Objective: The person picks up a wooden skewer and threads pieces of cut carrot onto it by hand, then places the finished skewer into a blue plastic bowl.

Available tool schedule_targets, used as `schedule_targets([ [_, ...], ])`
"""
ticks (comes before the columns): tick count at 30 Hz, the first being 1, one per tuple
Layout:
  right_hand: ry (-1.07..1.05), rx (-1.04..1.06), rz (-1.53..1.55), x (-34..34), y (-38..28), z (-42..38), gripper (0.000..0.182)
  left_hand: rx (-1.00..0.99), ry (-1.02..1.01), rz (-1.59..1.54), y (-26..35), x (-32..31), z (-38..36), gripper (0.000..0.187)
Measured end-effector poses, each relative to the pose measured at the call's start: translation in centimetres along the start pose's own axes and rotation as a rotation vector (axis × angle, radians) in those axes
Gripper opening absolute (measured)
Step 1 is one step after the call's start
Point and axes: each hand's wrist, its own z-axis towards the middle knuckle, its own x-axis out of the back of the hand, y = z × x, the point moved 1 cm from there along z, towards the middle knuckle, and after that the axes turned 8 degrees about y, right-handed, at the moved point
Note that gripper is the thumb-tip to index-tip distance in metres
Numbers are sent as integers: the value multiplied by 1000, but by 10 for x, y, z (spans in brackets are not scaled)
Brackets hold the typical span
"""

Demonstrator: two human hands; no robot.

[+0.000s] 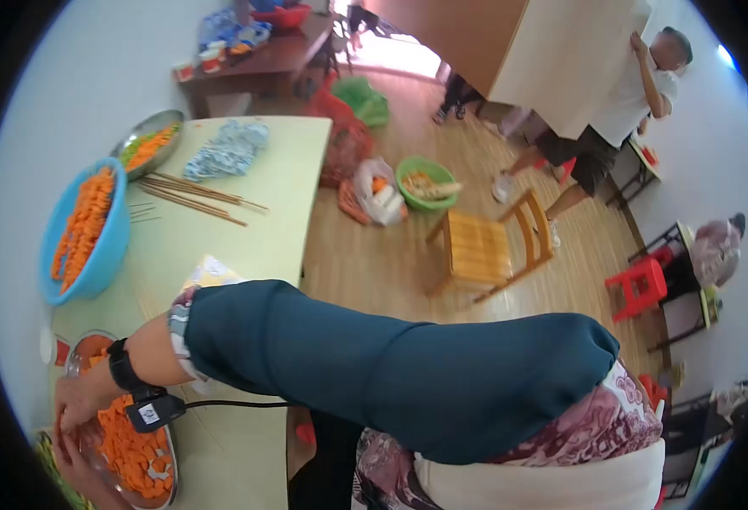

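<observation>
At the lower left, my right hand, with a black wrist strap and small black box, is over the metal bowl of orange carrot slices. Its fingers are curled close to my left hand, which is partly cut off by the dark frame edge. Both hands look closed near each other; whatever sits between the fingers is too small to make out. My right forearm wears a dark teal sleeve cover. Some green pieces lie beyond my left hand.
On the pale table are a blue basin of carrot pieces, a metal bowl, wooden skewers, crumpled foil packaging and a paper cup. A wooden chair and green basin stand on the floor. A person handles a large board.
</observation>
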Motion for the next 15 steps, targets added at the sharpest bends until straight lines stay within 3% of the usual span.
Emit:
schedule_targets([
  [4,5,-34,-152,4,-1,4,21,-5,-5,401,97,11,-36,64],
  [5,24,-37,-148,5,1,7,21,-13,-23,397,133,1,-43,64],
  [7,11,-51,-253,4,18,24,26,232,163,-15,134,-3,-47,43],
  [8,-22,246,-375,3,62,71,32,251,262,-198,124,-6,-45,31],
  [13,56,282,-446,1,10,24,32,211,301,-248,111,1,-39,29],
  [15,63,136,-346,1,8,21,31,212,317,-262,106,9,-35,28],
])
